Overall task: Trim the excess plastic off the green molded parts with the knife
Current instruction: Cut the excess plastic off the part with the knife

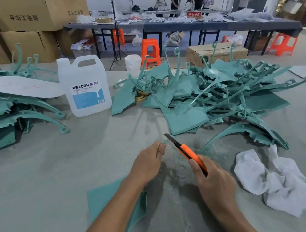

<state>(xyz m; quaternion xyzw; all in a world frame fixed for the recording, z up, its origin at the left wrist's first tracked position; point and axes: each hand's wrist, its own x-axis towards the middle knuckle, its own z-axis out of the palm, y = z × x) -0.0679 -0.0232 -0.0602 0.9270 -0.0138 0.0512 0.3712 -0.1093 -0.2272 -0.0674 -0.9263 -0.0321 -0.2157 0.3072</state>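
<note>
Right hand [212, 182] grips the orange knife [191, 156], blade angled up-left, just beside the green sliver [165, 141] pinched by the left hand [148, 164].

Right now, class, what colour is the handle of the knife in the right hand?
Orange: the knife handle in the right hand, clearest in the head view.

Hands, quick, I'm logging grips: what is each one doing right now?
Left hand: pinches a thin green sliver.
Right hand: grips the orange knife, blade out.
</note>
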